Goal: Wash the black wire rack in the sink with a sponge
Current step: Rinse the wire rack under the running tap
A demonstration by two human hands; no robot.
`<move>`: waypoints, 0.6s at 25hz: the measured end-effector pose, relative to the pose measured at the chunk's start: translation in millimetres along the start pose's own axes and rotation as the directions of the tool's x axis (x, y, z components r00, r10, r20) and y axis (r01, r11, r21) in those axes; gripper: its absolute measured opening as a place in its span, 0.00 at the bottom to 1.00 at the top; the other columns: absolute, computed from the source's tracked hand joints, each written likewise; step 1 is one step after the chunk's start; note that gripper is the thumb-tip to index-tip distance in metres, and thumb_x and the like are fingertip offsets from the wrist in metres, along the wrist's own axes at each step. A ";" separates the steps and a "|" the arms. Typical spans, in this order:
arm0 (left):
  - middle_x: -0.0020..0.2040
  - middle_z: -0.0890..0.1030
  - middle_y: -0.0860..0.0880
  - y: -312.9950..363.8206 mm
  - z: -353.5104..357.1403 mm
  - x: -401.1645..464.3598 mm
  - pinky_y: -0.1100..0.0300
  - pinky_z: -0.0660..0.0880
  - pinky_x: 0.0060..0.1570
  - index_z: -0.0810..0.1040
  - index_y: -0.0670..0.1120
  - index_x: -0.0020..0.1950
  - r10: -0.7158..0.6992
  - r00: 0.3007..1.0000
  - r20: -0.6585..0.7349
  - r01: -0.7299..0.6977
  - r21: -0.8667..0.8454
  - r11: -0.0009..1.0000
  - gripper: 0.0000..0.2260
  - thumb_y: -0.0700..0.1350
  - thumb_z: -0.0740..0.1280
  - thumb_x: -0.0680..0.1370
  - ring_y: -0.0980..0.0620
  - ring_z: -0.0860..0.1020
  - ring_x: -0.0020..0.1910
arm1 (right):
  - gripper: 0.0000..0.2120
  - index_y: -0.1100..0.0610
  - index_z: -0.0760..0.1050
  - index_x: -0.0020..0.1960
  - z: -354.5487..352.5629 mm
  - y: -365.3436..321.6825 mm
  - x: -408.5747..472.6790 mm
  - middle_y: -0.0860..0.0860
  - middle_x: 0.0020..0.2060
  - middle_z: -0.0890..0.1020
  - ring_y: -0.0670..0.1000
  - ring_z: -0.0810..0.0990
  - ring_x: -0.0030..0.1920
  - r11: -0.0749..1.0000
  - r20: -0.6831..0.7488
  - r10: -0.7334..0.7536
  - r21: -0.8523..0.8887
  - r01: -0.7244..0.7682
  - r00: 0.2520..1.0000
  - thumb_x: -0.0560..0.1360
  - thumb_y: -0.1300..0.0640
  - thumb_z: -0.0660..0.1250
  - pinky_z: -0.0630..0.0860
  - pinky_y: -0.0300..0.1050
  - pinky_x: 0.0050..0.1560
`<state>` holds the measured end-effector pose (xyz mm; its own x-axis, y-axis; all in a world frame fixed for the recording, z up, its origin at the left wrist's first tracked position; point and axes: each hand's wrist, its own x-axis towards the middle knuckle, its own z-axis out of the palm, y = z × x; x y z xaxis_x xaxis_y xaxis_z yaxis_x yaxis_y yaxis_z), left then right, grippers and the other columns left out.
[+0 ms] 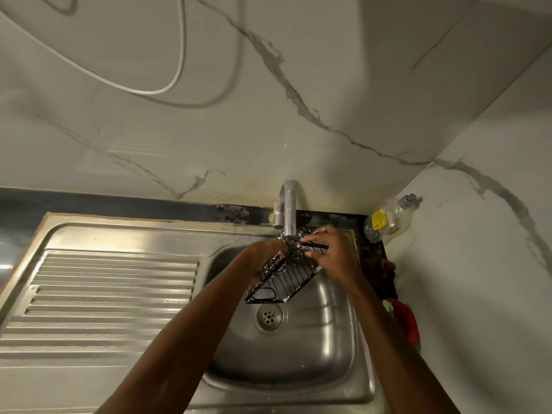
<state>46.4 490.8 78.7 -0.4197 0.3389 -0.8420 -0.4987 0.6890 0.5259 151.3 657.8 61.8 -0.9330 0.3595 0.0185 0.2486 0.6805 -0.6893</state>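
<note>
While the black wire rack [279,276] hangs tilted over the sink [328,339] basin, its upper end right under the tap [289,209], the step in hand reads as a rinse, with white suds clinging to the lower wires. Right hand [334,252] curls round the rack's top edge; left hand [265,249] sits against the rack's far side, mostly hidden by wire, so its grip cannot be told. No sponge is visible. To do this well, the person would likely turn the rack slowly so water runs down every wire, keeping the low corner above the drain [269,315]. Steel drainboard [104,294] lies to the left, ribbed and wet-looking. Marble-patterned wall [298,85] behind carries a white cable [179,55]; a clear bottle [385,219] stands in the corner, something red [406,321] beside the basin.
</note>
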 end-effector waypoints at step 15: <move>0.44 0.82 0.45 -7.8 6.6 36.0 0.61 0.77 0.39 0.78 0.44 0.42 0.195 0.894 -0.403 -0.229 -0.038 0.973 0.09 0.46 0.71 0.80 0.53 0.77 0.38 | 0.15 0.50 0.85 0.55 22.4 -21.9 3.9 0.46 0.52 0.86 0.45 0.82 0.50 0.989 -0.034 0.079 -0.125 -0.083 0.996 0.70 0.51 0.79 0.77 0.41 0.48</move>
<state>40.2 501.8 43.5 -0.7781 0.1795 -0.6020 -0.4177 0.5679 0.7092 136.3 630.0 60.7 -0.9010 0.4338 -0.0119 0.3558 0.7228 -0.5924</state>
